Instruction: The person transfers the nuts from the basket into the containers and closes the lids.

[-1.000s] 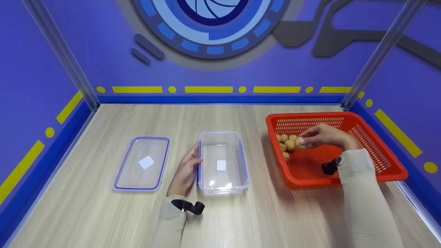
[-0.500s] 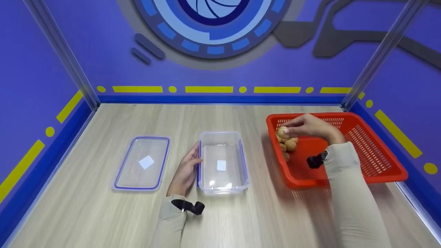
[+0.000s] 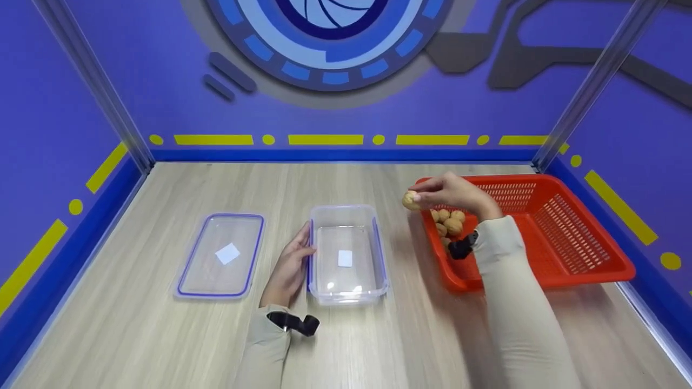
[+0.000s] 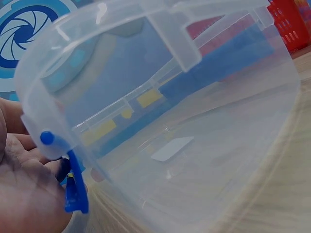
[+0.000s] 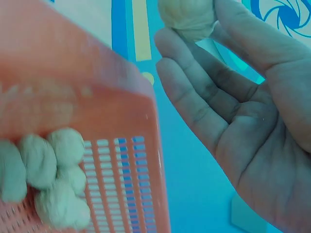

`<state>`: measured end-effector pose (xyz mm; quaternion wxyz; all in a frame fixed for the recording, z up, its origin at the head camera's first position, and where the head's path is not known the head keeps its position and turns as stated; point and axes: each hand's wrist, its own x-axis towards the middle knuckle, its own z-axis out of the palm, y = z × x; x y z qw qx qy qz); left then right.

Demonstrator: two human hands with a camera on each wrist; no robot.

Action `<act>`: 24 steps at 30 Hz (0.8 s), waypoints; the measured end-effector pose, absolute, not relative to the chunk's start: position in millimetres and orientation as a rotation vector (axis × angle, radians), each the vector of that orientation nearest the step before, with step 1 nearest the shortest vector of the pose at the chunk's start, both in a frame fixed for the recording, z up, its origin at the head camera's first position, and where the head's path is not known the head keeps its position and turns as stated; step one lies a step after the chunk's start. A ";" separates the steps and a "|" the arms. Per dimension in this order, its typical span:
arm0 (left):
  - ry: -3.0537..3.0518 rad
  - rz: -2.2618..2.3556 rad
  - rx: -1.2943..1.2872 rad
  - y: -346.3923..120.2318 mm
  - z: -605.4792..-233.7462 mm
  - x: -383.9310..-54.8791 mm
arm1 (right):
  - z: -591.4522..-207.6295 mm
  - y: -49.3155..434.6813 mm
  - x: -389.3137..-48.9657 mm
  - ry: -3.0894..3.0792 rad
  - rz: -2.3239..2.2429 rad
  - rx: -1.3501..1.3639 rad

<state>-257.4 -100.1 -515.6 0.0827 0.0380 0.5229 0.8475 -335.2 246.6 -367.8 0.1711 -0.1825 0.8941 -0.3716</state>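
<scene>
- Person's right hand pinches a roundish walnut, between one and two o'clock from the box.
- Box's long axis runs twelve to six, mouth up.
- Left hand, thumb spread, touches its nine-o'clock side.

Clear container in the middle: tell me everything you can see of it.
The clear container is rectangular and looks like plastic, with blue strips along its long sides. It stands upright, open-topped, on the wood-grain table. A white square shows at its bottom; nothing else shows inside. The left hand touches its left side.
</scene>
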 end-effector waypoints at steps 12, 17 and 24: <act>1.573 2.521 0.152 -100.4 -517.5 -257.1 | -381.2 199.2 -340.3 2.469 -1.132 -0.524; 1.569 2.514 0.159 -100.7 -517.8 -257.2 | -388.4 179.1 -342.5 2.455 -1.163 -0.539; 1.564 2.512 0.176 -100.0 -517.1 -257.3 | -396.8 150.2 -346.8 2.474 -1.107 -0.605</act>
